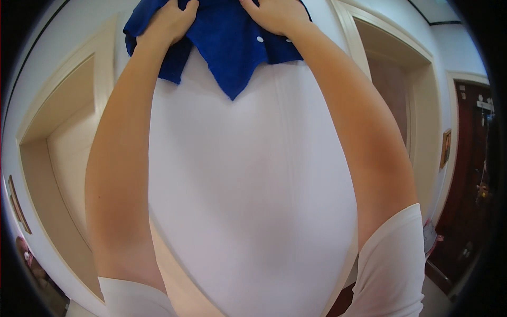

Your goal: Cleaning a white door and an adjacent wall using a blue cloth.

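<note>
A dark blue cloth with a pointed lower corner spans the top of the view and runs out of frame. It looks like part of a garment, with white round buttons near its lower right edge. My left hand grips the cloth at its left side, the thumb lying over the fabric. On the right, my right hand grips it as well, partly cut off by the frame. Fingertips of both hands are hidden. Below the cloth, between my forearms, is a smooth white surface with faint vertical lines.
A cream-framed doorway stands at left, and another doorway at right. Farther right is a dark reddish-brown door with things hanging on it. Small framed pictures, one at right, hang on the walls.
</note>
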The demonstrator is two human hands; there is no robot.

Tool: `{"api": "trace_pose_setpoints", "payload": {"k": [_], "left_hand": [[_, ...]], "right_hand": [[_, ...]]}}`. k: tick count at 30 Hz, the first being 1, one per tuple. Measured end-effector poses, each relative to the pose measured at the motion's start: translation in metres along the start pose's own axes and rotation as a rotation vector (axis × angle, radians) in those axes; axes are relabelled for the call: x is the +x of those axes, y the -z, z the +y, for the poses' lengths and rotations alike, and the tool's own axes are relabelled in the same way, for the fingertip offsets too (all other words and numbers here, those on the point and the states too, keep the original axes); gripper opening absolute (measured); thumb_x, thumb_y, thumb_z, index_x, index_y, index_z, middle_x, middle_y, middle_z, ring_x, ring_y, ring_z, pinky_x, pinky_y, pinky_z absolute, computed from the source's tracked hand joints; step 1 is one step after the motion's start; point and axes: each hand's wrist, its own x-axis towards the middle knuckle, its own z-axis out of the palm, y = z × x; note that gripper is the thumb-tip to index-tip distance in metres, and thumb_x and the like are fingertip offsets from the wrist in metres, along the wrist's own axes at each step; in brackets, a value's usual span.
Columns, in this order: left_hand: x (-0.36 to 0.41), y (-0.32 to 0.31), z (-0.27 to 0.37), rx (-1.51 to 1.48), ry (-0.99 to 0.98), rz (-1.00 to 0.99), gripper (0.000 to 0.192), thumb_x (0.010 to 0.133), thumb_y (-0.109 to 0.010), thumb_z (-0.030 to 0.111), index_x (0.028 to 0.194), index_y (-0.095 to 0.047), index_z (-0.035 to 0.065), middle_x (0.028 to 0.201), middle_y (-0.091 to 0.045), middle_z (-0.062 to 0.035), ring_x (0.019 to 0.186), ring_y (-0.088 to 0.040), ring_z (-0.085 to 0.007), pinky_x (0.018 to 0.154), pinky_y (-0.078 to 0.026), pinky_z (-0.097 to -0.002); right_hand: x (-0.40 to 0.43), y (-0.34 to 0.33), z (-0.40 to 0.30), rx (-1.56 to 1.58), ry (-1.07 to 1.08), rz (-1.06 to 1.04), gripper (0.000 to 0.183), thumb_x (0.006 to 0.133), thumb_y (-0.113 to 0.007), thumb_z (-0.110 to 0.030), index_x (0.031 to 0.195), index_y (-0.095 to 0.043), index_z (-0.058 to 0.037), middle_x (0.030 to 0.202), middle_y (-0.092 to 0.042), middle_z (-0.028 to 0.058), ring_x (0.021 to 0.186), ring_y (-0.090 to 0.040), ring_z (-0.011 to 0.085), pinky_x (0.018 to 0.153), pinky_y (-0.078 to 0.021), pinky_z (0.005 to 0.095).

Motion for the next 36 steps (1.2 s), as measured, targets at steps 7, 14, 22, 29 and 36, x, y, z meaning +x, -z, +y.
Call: {"api": "trace_pose_setpoints", "payload": {"k": [7, 14, 22, 29, 36], "left_hand": [[-0.004, -0.003, 0.099, -0.12, 0.105, -0.161, 0.073, 0.095, -0.044, 0.047, 0.141, -0.043, -0.0095, 0.143, -0.047, -0.0306, 0.137, -0.043, -0.0377, 0.116, -0.032, -0.04], [0.018, -0.028, 0.124, -0.126, 0.071, -0.104, 0.071, 0.095, -0.047, 0.049, 0.135, -0.049, -0.0104, 0.135, -0.052, -0.0334, 0.13, -0.049, -0.0423, 0.11, -0.038, -0.0421], [-0.016, -0.016, 0.106, -0.176, -0.044, -0.099, 0.057, 0.096, -0.048, 0.044, 0.123, -0.059, -0.0055, 0.124, -0.061, -0.0301, 0.121, -0.056, -0.041, 0.103, -0.043, -0.0427], [-0.054, -0.013, 0.107, -0.362, -0.081, -0.124, 0.047, 0.093, -0.055, 0.036, 0.117, -0.063, -0.0028, 0.116, -0.065, -0.0276, 0.114, -0.06, -0.0405, 0.098, -0.046, -0.0425], [-0.144, -0.006, 0.09, -0.593, -0.086, -0.144, 0.053, 0.093, -0.055, 0.037, 0.12, -0.057, -0.0081, 0.111, -0.065, -0.0315, 0.11, -0.06, -0.0443, 0.099, -0.046, -0.0423]], "right_hand": [[-0.011, 0.011, 0.07, -0.003, -0.059, -0.036, 0.067, 0.1, -0.038, -0.046, 0.153, -0.031, -0.0044, 0.16, -0.027, 0.0174, 0.149, -0.024, 0.0288, 0.122, -0.0209, 0.0363], [0.007, 0.003, 0.09, 0.013, -0.015, 0.033, 0.072, 0.096, -0.04, -0.048, 0.152, -0.033, -0.0019, 0.16, -0.027, 0.0191, 0.149, -0.025, 0.0312, 0.121, -0.0225, 0.0385], [-0.012, 0.01, 0.053, -0.012, 0.011, -0.063, 0.08, 0.094, -0.041, -0.056, 0.154, -0.03, -0.0034, 0.161, -0.024, 0.0182, 0.15, -0.021, 0.0297, 0.122, -0.0195, 0.0382], [-0.044, 0.003, 0.047, -0.029, 0.048, -0.035, 0.075, 0.091, -0.049, -0.05, 0.149, -0.039, -0.0021, 0.159, -0.031, 0.0166, 0.149, -0.025, 0.0301, 0.121, -0.0229, 0.039], [-0.128, 0.01, 0.016, -0.029, 0.097, 0.008, 0.068, 0.086, -0.058, -0.039, 0.141, -0.047, -0.0002, 0.154, -0.037, 0.0182, 0.146, -0.029, 0.0337, 0.12, -0.0245, 0.0433]]}}
